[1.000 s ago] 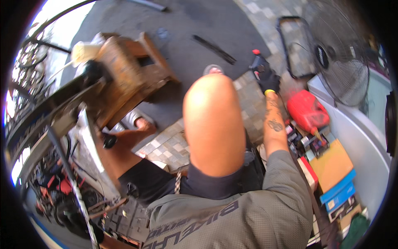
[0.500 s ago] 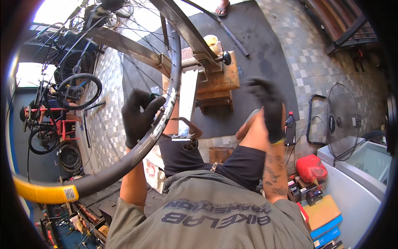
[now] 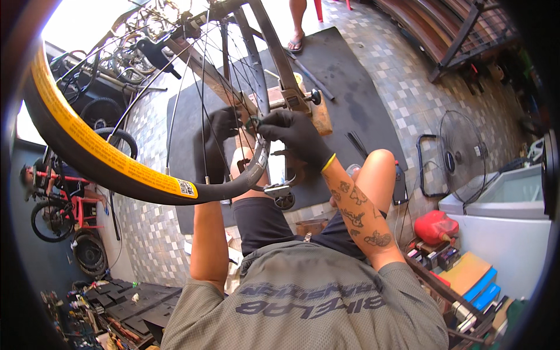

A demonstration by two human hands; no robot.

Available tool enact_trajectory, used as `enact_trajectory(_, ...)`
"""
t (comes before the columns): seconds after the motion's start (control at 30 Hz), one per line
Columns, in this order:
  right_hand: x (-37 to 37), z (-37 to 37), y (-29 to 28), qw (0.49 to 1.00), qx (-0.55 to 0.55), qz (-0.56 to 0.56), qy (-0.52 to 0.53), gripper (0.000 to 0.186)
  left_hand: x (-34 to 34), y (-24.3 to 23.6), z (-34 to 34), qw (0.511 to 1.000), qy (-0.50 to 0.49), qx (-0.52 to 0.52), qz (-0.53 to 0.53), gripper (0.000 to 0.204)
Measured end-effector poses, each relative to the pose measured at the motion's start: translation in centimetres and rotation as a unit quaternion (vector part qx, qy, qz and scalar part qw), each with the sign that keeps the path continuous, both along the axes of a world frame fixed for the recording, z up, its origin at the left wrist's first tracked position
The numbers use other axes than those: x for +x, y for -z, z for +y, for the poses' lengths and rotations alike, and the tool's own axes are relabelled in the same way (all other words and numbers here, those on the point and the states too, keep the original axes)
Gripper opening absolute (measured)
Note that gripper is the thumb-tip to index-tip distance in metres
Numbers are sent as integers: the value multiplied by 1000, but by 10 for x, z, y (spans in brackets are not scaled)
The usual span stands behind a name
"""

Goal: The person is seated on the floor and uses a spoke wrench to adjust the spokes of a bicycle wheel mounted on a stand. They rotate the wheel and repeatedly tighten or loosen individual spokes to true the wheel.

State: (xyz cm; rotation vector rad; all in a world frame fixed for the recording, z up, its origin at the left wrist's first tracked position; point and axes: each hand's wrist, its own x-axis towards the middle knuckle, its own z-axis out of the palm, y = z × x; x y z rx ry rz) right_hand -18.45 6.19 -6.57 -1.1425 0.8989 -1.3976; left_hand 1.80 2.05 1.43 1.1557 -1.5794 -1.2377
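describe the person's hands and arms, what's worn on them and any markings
The left hand and right hand wear black gloves. A thin yellow band rings the right wrist. The right forearm carries several dark tattoos; none show on the visible side of the left forearm. Both sleeves are short, grey-green and textured.

1. Left hand (image 3: 217,134): behind spokes of the wheel (image 3: 105,150), softly blurred; grip unreadable.
2. Right hand (image 3: 297,137): fingertips partly out of sight at the rim; cannot tell what they pinch.
3. Green thing (image 3: 252,123) between both hands: too small to identify.
4. Wheel: upper part runs off past the top and left border.
5. Bench (image 3: 321,118): mostly hidden behind stand (image 3: 281,61) and right hand.
6. Bystander's leg (image 3: 297,20): cut by top edge.
7. Tools (image 3: 111,318), lower left: too small to sort.
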Motion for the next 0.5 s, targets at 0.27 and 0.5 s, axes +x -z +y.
enact_trajectory(0.27, 6, 37, -36, 992, 14, -53, 113, 21, -14, 0, -4, 987, 152, 31, 53, 61)
enact_trajectory(0.5, 19, 46, -48, 987, -1, 96, 129, 21, -20, 21, -26, 983, 173, 32, 52, 67)
